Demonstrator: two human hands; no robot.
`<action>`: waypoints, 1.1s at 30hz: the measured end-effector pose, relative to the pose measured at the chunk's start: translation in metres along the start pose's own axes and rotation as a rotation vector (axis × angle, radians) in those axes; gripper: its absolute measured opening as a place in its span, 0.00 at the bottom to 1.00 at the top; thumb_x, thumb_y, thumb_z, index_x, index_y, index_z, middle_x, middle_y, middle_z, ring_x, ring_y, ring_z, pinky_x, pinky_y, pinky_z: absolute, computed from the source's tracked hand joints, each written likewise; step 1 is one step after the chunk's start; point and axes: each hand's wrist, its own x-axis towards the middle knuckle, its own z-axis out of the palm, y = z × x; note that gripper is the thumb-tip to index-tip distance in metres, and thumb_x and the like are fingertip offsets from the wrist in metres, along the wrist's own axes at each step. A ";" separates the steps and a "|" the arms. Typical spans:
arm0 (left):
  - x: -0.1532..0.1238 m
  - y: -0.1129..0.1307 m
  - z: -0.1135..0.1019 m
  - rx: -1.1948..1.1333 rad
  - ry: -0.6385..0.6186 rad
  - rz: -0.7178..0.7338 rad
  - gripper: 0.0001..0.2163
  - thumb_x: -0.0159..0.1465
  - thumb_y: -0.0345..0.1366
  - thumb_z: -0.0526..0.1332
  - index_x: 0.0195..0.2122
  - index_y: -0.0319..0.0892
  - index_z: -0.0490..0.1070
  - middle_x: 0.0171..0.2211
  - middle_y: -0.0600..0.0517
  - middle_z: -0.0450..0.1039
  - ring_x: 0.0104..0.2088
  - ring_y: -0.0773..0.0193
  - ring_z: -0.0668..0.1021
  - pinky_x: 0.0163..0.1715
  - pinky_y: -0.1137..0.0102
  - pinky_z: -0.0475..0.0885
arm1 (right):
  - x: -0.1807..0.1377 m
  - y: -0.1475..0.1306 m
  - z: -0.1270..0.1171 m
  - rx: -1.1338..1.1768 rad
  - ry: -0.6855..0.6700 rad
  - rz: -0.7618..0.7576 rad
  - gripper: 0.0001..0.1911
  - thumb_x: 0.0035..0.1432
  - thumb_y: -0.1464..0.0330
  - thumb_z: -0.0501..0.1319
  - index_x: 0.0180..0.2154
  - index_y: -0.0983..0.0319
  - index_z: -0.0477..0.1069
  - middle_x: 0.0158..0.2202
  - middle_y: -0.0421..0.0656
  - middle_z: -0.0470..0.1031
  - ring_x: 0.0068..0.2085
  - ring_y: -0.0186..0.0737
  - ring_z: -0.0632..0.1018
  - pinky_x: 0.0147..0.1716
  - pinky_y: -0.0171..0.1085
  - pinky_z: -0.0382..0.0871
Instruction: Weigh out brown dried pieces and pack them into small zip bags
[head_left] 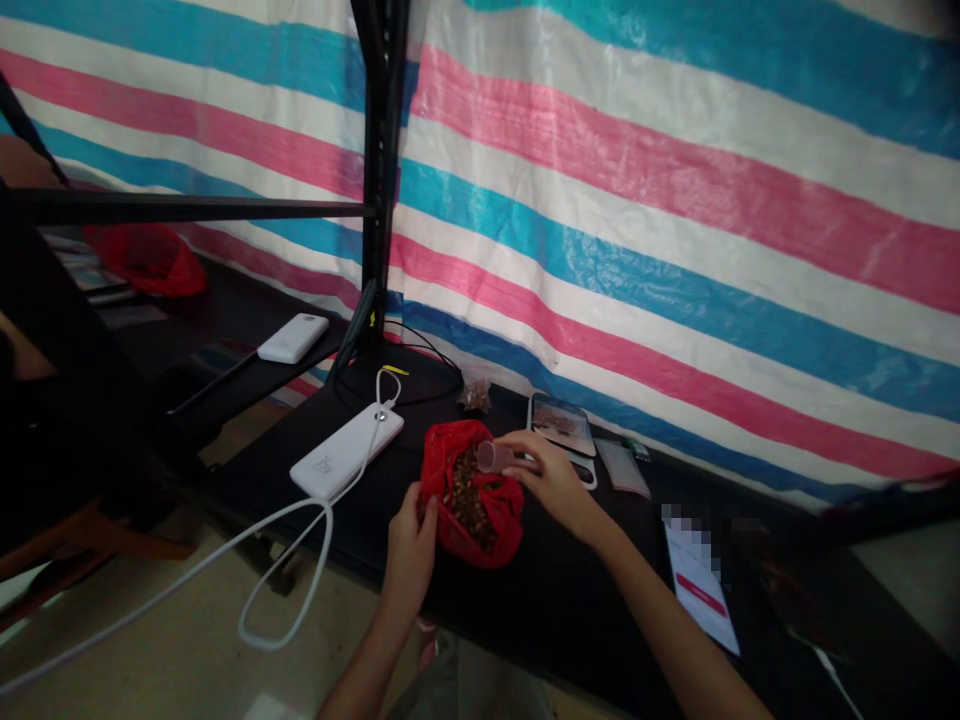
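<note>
A red plastic bag (506, 515) stands open on the black table, filled with small brown pieces (469, 500) whose kind I cannot make out. My left hand (411, 540) pinches the bag's left edge between thumb and fingers. Over the bag's mouth, my right hand (544, 475) grips a small clear plastic cup (493, 458), tilted with its opening toward the left. Whether anything is inside the cup is hard to see. Just behind my right hand lies a small digital scale (562, 428) with some brown bits on its tray.
On the black table (375, 530), a white power bank (349, 450) with a white cable (328, 540) lies left. A small filled clear bag (475, 394) sits behind, clear plastic bags (622, 468) and a phone (701, 590) right. Another person sits far left near another red bag (154, 262).
</note>
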 end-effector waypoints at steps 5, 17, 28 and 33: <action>-0.004 0.001 -0.001 -0.032 0.018 -0.023 0.05 0.57 0.36 0.52 0.29 0.42 0.64 0.25 0.54 0.69 0.28 0.62 0.73 0.30 0.70 0.67 | -0.044 -0.023 0.051 -0.293 0.058 0.044 0.15 0.53 0.76 0.54 0.43 0.58 0.65 0.43 0.44 0.73 0.45 0.41 0.73 0.46 0.44 0.66; -0.003 0.011 -0.001 -0.013 -0.038 -0.092 0.09 0.55 0.40 0.57 0.30 0.43 0.57 0.27 0.55 0.66 0.29 0.63 0.71 0.31 0.70 0.65 | -0.080 0.004 0.026 -0.846 0.127 0.016 0.11 0.57 0.74 0.52 0.42 0.59 0.63 0.40 0.45 0.75 0.40 0.44 0.76 0.52 0.54 0.51; -0.020 -0.004 0.020 -0.377 0.114 -0.202 0.06 0.49 0.29 0.53 0.29 0.42 0.57 0.28 0.55 0.63 0.32 0.65 0.69 0.34 0.73 0.64 | -0.059 0.011 0.044 -0.409 0.039 0.158 0.13 0.51 0.79 0.52 0.38 0.61 0.65 0.41 0.46 0.73 0.43 0.40 0.73 0.43 0.38 0.65; -0.024 -0.007 0.028 -0.513 0.148 -0.224 0.09 0.52 0.39 0.58 0.30 0.42 0.58 0.28 0.56 0.63 0.32 0.65 0.69 0.33 0.73 0.64 | -0.053 0.015 0.052 -0.245 0.151 0.155 0.14 0.50 0.78 0.53 0.39 0.59 0.66 0.42 0.44 0.73 0.45 0.40 0.73 0.45 0.38 0.64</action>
